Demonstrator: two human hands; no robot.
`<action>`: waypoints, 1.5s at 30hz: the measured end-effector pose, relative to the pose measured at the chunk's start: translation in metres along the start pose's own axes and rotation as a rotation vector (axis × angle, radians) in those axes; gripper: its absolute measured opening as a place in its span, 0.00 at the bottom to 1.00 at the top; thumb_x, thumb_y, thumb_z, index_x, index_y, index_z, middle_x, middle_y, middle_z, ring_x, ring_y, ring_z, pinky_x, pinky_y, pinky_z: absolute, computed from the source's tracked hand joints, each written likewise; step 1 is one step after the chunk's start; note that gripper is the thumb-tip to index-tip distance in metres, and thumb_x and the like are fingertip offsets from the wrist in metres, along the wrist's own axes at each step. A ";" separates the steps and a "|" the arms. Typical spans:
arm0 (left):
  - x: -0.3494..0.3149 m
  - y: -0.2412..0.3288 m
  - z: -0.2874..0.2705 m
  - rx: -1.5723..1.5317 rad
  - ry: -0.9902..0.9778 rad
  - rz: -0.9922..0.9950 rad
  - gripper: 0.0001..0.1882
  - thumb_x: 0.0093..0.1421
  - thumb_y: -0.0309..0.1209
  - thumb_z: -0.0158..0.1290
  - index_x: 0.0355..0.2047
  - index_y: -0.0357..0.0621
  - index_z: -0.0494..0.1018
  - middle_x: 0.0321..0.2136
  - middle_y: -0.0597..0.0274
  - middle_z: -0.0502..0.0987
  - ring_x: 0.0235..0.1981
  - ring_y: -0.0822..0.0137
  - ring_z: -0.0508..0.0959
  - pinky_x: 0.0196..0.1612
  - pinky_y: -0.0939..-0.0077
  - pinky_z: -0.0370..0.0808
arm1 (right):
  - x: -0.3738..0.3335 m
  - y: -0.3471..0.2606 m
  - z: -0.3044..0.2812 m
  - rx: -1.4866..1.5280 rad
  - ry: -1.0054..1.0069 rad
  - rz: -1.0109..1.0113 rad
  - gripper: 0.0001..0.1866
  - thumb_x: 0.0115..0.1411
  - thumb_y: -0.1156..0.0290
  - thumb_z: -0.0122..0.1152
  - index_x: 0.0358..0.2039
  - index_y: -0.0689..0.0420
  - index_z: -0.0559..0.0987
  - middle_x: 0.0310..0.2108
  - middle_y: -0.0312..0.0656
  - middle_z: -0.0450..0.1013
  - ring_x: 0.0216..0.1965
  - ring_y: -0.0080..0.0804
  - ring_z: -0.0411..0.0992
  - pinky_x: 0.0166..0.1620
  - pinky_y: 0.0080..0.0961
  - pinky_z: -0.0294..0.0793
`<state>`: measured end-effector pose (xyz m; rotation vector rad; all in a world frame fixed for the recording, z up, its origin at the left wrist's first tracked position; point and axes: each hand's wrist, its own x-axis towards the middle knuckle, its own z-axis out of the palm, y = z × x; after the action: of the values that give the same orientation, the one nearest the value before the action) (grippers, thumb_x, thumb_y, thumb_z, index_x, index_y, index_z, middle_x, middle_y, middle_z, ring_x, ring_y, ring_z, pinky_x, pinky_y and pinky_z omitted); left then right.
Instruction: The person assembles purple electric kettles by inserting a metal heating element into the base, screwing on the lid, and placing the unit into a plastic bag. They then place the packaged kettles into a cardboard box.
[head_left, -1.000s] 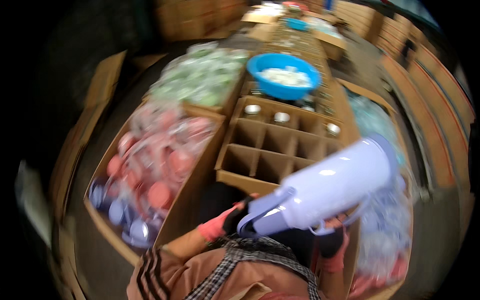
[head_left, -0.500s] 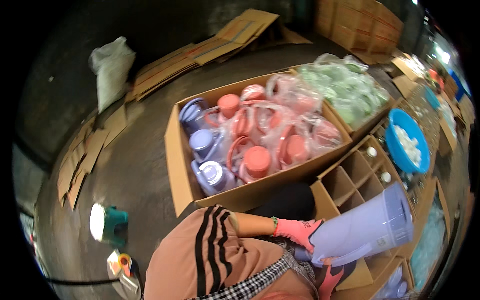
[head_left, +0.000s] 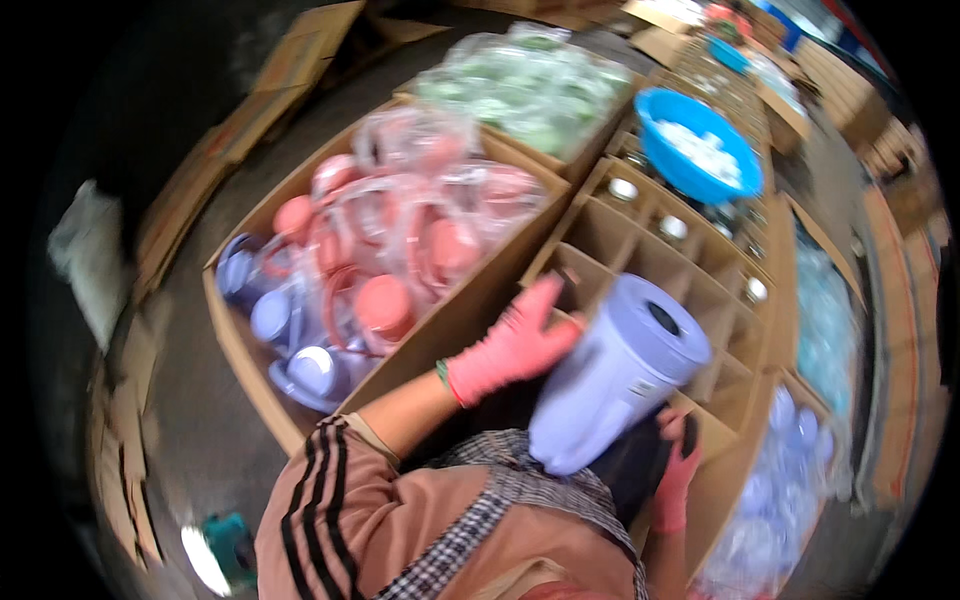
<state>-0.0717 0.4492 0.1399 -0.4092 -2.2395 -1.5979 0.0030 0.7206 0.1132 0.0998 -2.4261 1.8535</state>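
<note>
A lilac flask body (head_left: 615,370) leans upside down against my lap, its round end with a dark hole facing up. My left hand (head_left: 515,340), in a pink glove, is open just left of it, with thumb and fingers apart. My right hand (head_left: 678,465), also in a pink glove, has its fingers curled low at the flask's right side. A small dark patch shows at those fingers, too blurred to name. Beyond the flask stands a divided carton (head_left: 590,235) with brown cardboard cells; white-capped bottles (head_left: 672,229) sit in some cells.
To the left, an open carton (head_left: 250,370) holds coral and lilac flask parts in clear bags. Bagged green parts (head_left: 520,90) fill another behind it. A blue basin (head_left: 660,165) of white pieces stands beyond the cells. Bagged lilac parts (head_left: 765,510) lie at right.
The flask has swung from pointing right to standing more upright, its holed end now showing. My left hand has come off it and moved up. The whole view has turned toward the right.
</note>
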 end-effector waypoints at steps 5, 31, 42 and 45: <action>0.023 -0.016 0.086 -0.112 -0.035 -0.060 0.32 0.48 0.32 0.50 0.53 0.40 0.53 0.51 0.37 0.53 0.54 0.46 0.55 0.55 0.66 0.54 | 0.089 0.031 0.003 0.505 0.098 0.076 0.27 0.61 0.52 0.35 0.52 0.60 0.59 0.50 0.43 0.58 0.53 0.30 0.54 0.56 0.25 0.49; 0.037 0.012 0.065 0.081 -0.153 0.157 0.34 0.42 0.36 0.54 0.49 0.38 0.57 0.48 0.40 0.57 0.50 0.43 0.56 0.53 0.57 0.54 | 0.095 0.009 0.028 0.451 0.309 -0.005 0.29 0.59 0.55 0.43 0.54 0.62 0.56 0.50 0.42 0.58 0.52 0.29 0.54 0.55 0.24 0.50; 0.024 0.089 0.033 -0.515 -0.104 -0.248 0.17 0.41 0.23 0.58 0.33 0.34 0.70 0.29 0.64 0.74 0.30 0.75 0.72 0.37 0.80 0.69 | 0.093 -0.110 0.017 -0.883 0.138 -1.032 0.36 0.40 0.57 0.60 0.50 0.56 0.62 0.55 0.57 0.48 0.54 0.58 0.50 0.52 0.47 0.55; 0.010 0.069 0.040 -0.379 -0.026 -0.182 0.18 0.39 0.22 0.58 0.33 0.34 0.69 0.26 0.63 0.74 0.29 0.73 0.73 0.36 0.80 0.69 | 0.090 -0.115 0.027 -0.639 0.105 -0.674 0.32 0.42 0.60 0.61 0.47 0.59 0.64 0.46 0.54 0.58 0.43 0.49 0.62 0.45 0.38 0.64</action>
<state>-0.0551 0.5095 0.1908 -0.3308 -2.0367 -2.1336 -0.0749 0.6649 0.2258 0.6495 -2.3588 0.7599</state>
